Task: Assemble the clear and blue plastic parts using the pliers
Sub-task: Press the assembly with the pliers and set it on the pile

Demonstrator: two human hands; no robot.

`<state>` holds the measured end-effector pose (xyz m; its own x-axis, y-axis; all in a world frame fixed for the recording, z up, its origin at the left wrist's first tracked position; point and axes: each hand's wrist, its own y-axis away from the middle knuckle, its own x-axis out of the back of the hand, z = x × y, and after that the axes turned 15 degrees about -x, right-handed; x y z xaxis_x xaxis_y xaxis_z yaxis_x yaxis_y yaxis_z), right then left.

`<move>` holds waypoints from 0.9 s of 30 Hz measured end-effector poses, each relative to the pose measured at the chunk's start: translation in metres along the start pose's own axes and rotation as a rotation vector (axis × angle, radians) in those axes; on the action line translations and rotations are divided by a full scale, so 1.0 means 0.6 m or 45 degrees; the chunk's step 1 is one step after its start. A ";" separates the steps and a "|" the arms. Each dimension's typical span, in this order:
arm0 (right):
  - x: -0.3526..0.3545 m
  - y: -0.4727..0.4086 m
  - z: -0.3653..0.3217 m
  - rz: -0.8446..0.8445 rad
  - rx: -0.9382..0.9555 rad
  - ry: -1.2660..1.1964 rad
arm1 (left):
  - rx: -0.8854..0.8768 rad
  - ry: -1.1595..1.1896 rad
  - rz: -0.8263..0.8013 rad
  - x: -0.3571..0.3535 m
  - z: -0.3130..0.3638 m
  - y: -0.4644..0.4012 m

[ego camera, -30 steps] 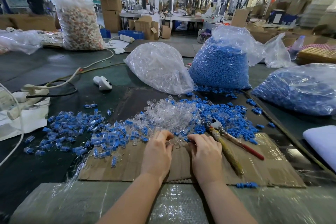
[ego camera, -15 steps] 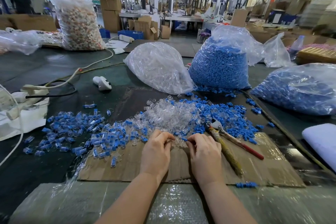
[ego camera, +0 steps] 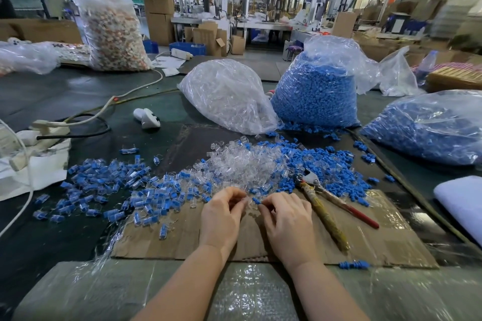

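Evidently held close for mating: right hand [ego camera: 287, 224] fingers pinching blue part [ego camera: 256, 200], left hand [ego camera: 221, 216] fingers curled round clear part [ego camera: 247, 204]; pliers [ego camera: 323, 206] parked alongside, within reach.

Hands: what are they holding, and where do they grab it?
The right hand pinches a small blue part by its end, at the fingertips. The left hand seems to pinch a clear part; where is unclear.

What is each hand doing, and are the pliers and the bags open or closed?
Left hand: pinching a clear part.
Right hand: pinching a blue part.
Pliers: lying untouched on the cardboard, handles spread.
Clear-parts bag: lying on its side.
Blue-parts bag: upright, top open.
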<state>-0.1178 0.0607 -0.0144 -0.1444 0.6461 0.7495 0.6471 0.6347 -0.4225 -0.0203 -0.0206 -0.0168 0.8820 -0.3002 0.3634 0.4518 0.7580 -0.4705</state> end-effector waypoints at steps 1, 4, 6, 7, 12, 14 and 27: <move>0.001 0.000 -0.001 -0.009 0.017 -0.002 | 0.001 -0.006 -0.011 0.000 -0.001 0.000; 0.001 0.001 -0.002 -0.033 0.049 0.007 | -0.025 -0.027 -0.045 0.001 -0.003 -0.001; 0.000 0.000 -0.002 -0.043 0.053 0.015 | -0.029 -0.028 -0.076 0.001 -0.003 -0.001; 0.000 0.000 -0.002 -0.046 0.048 0.017 | -0.030 -0.030 -0.095 0.001 -0.003 -0.001; -0.002 0.001 -0.003 -0.035 -0.001 -0.018 | -0.061 -0.023 -0.167 0.003 -0.002 0.001; -0.002 0.000 -0.003 -0.025 -0.010 -0.030 | -0.083 -0.023 -0.185 0.003 -0.002 0.002; -0.004 -0.001 0.001 0.006 0.046 -0.079 | -0.052 0.053 -0.172 0.006 -0.001 -0.001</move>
<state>-0.1182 0.0588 -0.0165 -0.1882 0.6734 0.7149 0.6206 0.6457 -0.4448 -0.0173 -0.0229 -0.0157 0.8173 -0.4222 0.3921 0.5710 0.6850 -0.4524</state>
